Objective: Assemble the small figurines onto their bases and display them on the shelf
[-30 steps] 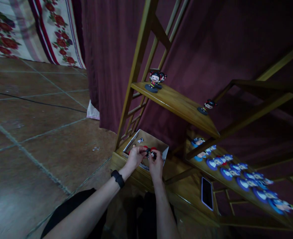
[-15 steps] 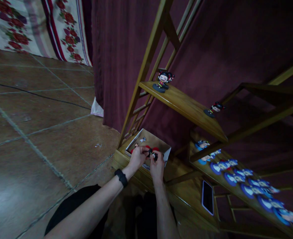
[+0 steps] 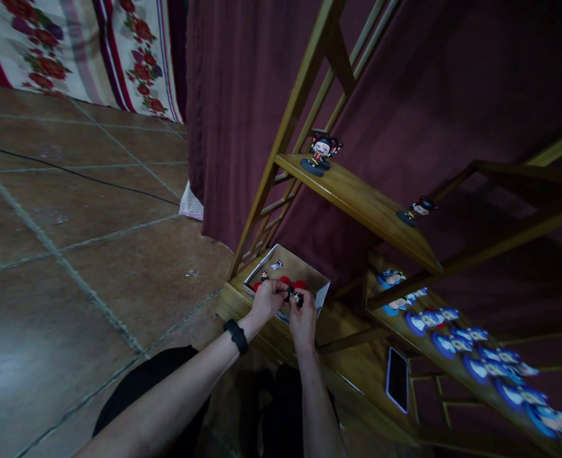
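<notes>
Both my hands meet over an open cardboard box [image 3: 307, 272] on the lowest wooden shelf. My left hand [image 3: 269, 299], with a black band on its wrist, and my right hand [image 3: 302, 317] are closed together on a small dark-haired figurine [image 3: 294, 296]. Red pieces [image 3: 292, 282] and other small figurines lie inside the box just beyond my fingers. Most of the held figurine is hidden by my fingers.
A wooden shelf unit [image 3: 366, 210] stands against a dark red curtain. Two figurines [image 3: 322, 152] stand at its upper shelf's left end and one [image 3: 417, 209] at the right. Several blue figurines [image 3: 466, 336] line a lower shelf. A phone [image 3: 398, 379] lies face up nearby. Tiled floor spreads left.
The view has drifted left, so everything sits further right in the picture. My hands stay together on the figurine over the box.
</notes>
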Tool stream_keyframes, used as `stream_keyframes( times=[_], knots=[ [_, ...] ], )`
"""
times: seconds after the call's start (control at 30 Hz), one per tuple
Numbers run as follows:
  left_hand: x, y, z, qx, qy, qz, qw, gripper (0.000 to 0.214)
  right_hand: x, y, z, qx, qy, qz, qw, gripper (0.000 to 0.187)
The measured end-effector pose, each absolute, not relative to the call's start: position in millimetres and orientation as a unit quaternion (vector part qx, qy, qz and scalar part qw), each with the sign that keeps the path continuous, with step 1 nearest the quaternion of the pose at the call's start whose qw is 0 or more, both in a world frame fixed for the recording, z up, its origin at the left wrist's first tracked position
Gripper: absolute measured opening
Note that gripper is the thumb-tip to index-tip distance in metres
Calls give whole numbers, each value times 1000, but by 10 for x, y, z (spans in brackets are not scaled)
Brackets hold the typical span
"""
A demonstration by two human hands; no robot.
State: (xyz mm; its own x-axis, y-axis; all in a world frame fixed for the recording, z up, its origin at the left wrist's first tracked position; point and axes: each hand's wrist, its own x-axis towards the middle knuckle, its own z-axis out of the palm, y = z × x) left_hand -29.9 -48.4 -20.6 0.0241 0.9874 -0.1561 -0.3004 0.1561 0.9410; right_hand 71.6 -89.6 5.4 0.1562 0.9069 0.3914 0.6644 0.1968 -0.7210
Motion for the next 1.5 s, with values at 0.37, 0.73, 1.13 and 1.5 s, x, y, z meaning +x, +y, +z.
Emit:
stream_keyframes(
  times=[0.37,0.73,1.13,1.5],
  knots=[
    [-430,-449,-39,193,463,532,682,14,823,-736,-140,-548,-490,371,567,57],
    [-552,-518,-106,128,462,487,730,18,744,-790,-176,-468,-329,577,583,39],
    [-460,-608,45,209,449,467,732,16,723,-721,-249,-490,-301,565,592,35],
    [-447,-568,-31,240,467,460,715,8,702,-713,-263,-476,-309,575,589,26]
  ],
)
